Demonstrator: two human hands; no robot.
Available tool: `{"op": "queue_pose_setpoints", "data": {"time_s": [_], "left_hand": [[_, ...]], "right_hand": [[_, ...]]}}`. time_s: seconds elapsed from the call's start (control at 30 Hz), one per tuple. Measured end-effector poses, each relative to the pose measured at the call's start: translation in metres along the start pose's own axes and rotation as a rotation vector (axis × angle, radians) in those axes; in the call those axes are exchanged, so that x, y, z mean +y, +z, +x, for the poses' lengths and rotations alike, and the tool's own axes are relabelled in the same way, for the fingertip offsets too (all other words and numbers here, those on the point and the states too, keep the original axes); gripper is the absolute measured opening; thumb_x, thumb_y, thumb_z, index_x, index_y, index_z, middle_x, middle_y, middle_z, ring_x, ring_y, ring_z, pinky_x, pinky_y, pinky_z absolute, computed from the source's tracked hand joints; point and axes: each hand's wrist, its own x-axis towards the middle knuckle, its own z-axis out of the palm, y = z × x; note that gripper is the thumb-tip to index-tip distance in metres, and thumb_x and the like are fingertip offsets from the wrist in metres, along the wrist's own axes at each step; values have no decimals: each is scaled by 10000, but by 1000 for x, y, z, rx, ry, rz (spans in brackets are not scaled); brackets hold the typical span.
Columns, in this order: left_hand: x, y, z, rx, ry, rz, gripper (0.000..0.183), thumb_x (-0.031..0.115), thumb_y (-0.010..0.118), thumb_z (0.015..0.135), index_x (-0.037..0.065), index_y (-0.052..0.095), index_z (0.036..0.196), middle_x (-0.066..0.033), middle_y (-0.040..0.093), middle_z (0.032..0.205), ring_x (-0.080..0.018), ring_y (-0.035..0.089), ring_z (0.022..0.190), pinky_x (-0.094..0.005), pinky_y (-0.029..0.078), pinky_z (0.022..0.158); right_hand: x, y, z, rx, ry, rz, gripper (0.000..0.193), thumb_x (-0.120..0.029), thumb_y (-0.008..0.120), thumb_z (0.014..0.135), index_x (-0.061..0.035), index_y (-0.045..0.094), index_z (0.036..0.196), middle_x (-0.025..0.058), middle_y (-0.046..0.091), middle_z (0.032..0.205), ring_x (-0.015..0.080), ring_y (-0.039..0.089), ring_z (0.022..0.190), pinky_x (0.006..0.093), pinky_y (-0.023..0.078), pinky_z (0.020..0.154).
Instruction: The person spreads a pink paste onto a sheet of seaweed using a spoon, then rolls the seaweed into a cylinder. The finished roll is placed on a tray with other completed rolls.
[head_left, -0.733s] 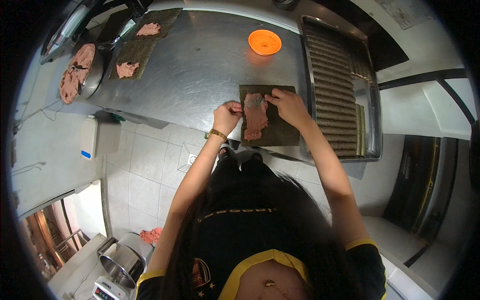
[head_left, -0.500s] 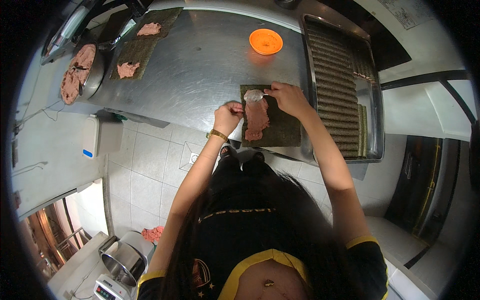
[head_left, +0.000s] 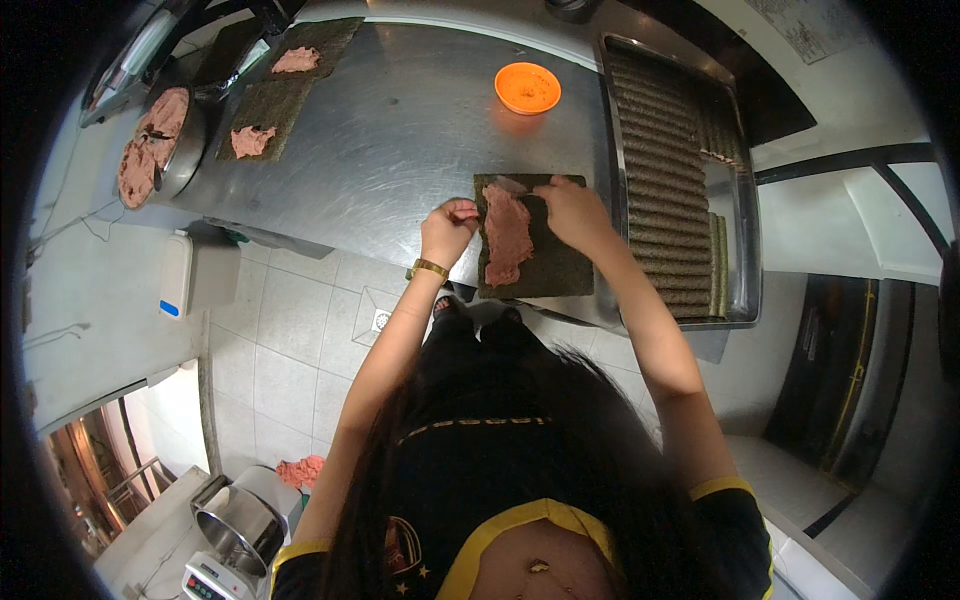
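Observation:
A dark green seaweed sheet (head_left: 562, 255) lies at the near edge of the metal table, with pink minced paste (head_left: 508, 238) spread in a long strip down its left part. My right hand (head_left: 575, 212) is closed around the handle of a spoon (head_left: 511, 186), whose bowl rests at the far end of the strip. At the sheet's left edge is my left hand (head_left: 450, 230), its fingers curled and pressed together; whether they pinch the sheet's edge is hidden.
An orange bowl (head_left: 527, 89) stands farther back. To the right, a metal tray (head_left: 738, 290) holds rows of dark seaweed rolls (head_left: 655, 180). Two more seaweed sheets (head_left: 283, 98) with paste lumps lie far left, beside a metal bowl (head_left: 188, 160) of pink paste.
The spoon bowl has tilted and lies flatter at the far end of the strip. The paste now reaches wider there. My left hand has stayed by the sheet's left edge.

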Motion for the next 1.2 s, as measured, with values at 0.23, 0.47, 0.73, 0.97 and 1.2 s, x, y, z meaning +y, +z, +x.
{"op": "queue_pose_setpoints", "data": {"time_s": [0.23,0.47,0.73,0.97,1.2], "left_hand": [[-10,1,5,-17,-53,-193,299,-16,592,791,-37,601,1088,-96,711,909,-127,670,844,-239,517,754],[3,-2,3,-40,-89,-269,316,-73,525,817,-48,576,1128,-104,692,977,-127,654,843,-231,524,711],[-2,-1,11,-128,-165,-515,332,-91,456,873,-65,499,1202,-162,646,1060,-169,645,893,-251,535,747],[2,-1,11,-155,-183,-563,330,-75,448,891,-68,481,1219,-162,636,1080,-177,644,900,-250,528,756],[-6,-4,16,-132,-153,-501,292,-32,529,875,-55,543,1165,-131,666,1006,-158,659,864,-245,532,727]], "right_hand": [[-29,-13,-15,-136,-92,-257,341,-18,516,793,-80,643,1104,139,577,1015,318,623,912,441,506,781],[-27,-41,-23,-87,-287,-371,308,-60,542,787,-67,647,1078,88,567,970,265,605,921,383,497,785],[-23,-10,-16,189,-313,-352,208,-110,536,806,-34,648,964,100,597,958,272,619,901,396,511,753],[-34,-12,-5,-29,-172,-357,300,-32,552,754,-64,673,1027,121,574,955,295,607,905,413,512,742],[-21,-33,-19,-4,-281,-287,283,-40,553,746,-82,689,990,77,589,913,270,614,867,389,507,748]]}}
